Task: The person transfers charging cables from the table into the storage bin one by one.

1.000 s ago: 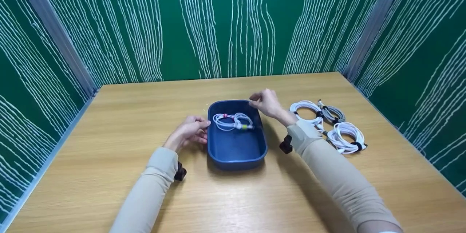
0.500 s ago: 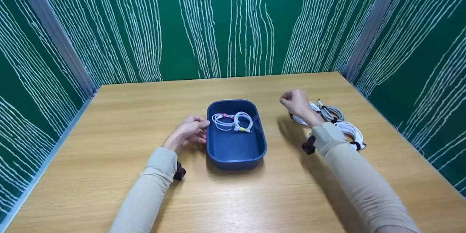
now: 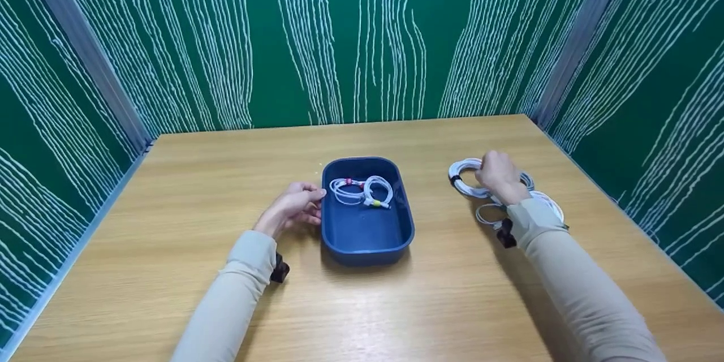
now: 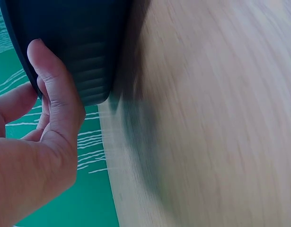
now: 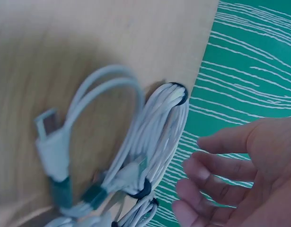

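Wooden table [image 3: 186, 198], green back wall [image 3: 350, 39]
The table is light brown, with fine grain. White wavy lines [image 3: 311, 39] run down the wall, and one grey post [image 3: 85, 51] stands at each side.

Left hand [image 3: 296, 203] gripping blue bin [image 3: 367, 232], right hand [image 3: 500, 174] — at cables [image 3: 466, 188]
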Demonstrator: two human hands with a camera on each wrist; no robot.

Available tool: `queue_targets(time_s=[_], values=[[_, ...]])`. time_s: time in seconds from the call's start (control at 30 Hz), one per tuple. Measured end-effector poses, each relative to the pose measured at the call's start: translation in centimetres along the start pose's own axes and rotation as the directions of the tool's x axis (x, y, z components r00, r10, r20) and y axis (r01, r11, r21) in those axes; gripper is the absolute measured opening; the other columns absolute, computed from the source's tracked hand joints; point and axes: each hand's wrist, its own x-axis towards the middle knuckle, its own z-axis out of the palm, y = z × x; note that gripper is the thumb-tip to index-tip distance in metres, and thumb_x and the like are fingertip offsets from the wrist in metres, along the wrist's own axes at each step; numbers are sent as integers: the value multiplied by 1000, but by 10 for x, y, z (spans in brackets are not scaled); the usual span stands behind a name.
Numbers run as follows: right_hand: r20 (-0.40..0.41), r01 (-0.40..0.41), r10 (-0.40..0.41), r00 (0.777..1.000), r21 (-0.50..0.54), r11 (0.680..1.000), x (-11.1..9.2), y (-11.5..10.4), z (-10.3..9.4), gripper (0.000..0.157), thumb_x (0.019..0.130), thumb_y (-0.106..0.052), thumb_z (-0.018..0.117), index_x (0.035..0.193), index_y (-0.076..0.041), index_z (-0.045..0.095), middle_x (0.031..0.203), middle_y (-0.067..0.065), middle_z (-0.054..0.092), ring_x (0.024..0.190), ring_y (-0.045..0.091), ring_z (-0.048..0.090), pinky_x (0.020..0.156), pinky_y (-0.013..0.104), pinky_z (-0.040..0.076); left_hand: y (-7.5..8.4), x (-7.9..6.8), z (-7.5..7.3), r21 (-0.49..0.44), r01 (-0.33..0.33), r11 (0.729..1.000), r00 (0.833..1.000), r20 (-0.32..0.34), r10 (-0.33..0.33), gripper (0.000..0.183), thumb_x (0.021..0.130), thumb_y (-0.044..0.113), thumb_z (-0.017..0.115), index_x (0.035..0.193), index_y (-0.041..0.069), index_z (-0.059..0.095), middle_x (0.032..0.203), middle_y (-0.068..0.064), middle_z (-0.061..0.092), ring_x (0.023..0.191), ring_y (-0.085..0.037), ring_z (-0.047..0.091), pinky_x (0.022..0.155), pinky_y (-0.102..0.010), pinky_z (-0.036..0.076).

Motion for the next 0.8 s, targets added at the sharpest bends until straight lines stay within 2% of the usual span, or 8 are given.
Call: queue_targets(time_s=[0.17,0.4,0.63,0.8], values=[[19,-8,9,1000,-53,999,-2,10,3,11,84,-9,58,86,2,60,85,19,56,73,30,52,54,37,41,0,0,1,5,2,1000,1000,-6,-2,8,100,14,49,98,6,49,73,-5,50,56,-15,54,51,-26,55],[36,13,-10,999,-70,997,-5,18,8,13,81,-5,57,88,6,61,80,17,56,69,29,52,53,34,40,1,-1,1,4,4,1000,1000,-8,-4,10,100,14,50,101,4,49,73,-5,51,57,-15,54,53,-26,55],[0,12,-12,1000,-57,998,-3,20,11,16,78,-2,57,89,8,61,91,29,62,77,35,57,62,48,49,0,0,0,0,11,1000,1000,-22,-11,8,99,14,51,101,6,48,75,-5,51,57,-14,54,51,-24,55],[10,1,0,1000,-64,998,-2,20,12,19,79,-6,61,92,8,62,98,32,63,85,42,60,68,54,51,0,0,0,1,18,1000,999,-28,-18,8,99,14,51,100,6,49,76,-5,50,57,-15,54,50,-24,55]])
